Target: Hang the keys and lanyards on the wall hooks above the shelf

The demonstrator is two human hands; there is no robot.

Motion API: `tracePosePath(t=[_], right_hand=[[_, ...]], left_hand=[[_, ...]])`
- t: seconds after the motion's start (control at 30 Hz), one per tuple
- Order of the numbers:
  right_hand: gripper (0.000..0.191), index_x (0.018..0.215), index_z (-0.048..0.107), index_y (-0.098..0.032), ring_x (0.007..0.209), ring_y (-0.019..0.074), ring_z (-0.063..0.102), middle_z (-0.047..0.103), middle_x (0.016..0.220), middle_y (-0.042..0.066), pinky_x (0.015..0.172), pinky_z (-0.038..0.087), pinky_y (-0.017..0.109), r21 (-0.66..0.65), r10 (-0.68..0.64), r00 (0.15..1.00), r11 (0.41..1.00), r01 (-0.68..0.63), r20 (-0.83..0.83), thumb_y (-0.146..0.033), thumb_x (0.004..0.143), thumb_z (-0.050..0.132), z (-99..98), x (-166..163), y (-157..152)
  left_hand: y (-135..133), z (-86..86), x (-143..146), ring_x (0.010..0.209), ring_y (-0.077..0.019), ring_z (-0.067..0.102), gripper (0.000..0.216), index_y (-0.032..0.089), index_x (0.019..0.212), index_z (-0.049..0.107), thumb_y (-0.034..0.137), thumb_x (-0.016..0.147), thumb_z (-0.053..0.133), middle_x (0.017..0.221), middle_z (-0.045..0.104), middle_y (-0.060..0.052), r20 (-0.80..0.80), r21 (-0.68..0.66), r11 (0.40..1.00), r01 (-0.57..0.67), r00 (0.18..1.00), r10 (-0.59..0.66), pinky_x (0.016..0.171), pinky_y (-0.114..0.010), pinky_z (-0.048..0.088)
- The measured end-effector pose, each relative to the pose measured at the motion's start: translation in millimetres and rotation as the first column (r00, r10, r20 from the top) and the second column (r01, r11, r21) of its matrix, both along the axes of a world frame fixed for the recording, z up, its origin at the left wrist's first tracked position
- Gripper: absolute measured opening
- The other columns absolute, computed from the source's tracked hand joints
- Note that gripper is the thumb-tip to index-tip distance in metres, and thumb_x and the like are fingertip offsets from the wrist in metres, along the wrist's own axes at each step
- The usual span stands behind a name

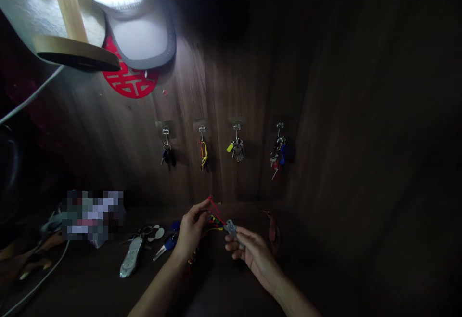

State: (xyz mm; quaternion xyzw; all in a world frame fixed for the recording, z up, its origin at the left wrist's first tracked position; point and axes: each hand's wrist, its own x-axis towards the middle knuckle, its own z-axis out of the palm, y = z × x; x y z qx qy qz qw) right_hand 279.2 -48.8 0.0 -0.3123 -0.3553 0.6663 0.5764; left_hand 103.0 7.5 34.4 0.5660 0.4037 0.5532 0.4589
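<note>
My left hand (193, 230) pinches a red cord (215, 209) at its upper end, fingers closed. The cord runs down to a small grey key or fob (231, 229) that my right hand (249, 249) grips between thumb and fingers. Some coloured beads or threads (215, 221) hang along the cord between the two hands. Both hands hover over a dark wooden surface (224, 288) in front of a wood-panelled wall.
On the wall hang several hooks with key bunches (166, 153) (204, 155) (237, 149) (278, 155). A silver remote-like fob (131, 257), blue-handled keys (168, 244) and other clutter lie left of my hands. A red paper ornament (130, 81) and a lamp sit higher up.
</note>
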Motion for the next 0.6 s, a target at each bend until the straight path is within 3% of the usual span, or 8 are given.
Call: tracePosePath(t=[0.33, 0.6], right_hand=[[0.04, 0.102, 0.066, -0.015, 0.076, 0.0198, 0.067, 0.069, 0.094, 0.012, 0.058, 0.048, 0.027, 0.006, 0.043, 0.999, 0.999, -0.043, -0.01, -0.039, 0.07, 0.072, 6.2, -0.9, -4.4], [0.047, 0.11, 0.062, -0.02, 0.08, 0.0186, 0.066, 0.067, 0.099, 0.01, 0.058, 0.049, 0.026, 0.008, 0.121, 0.991, 0.993, -0.122, 0.055, -0.041, 0.069, 0.072, -0.9, -2.7, -1.9]], left_hand=[[-0.5, 16.5, 5.8, 0.101, -0.0233, 0.062, 0.034, 0.019, 0.108, 0.065, 0.027, 0.075, 0.062, 0.104, 0.07, -0.007, 0.015, 0.062, 0.998, 0.009, 1.0, -0.01, 0.091, -0.035, 0.046], [1.5, 71.6, 16.7, 0.092, -0.0209, 0.063, 0.019, 0.021, 0.092, 0.071, 0.025, 0.076, 0.061, 0.095, 0.071, -0.004, -0.116, 0.35, 0.935, -0.062, 0.987, 0.108, 0.084, -0.03, 0.047]])
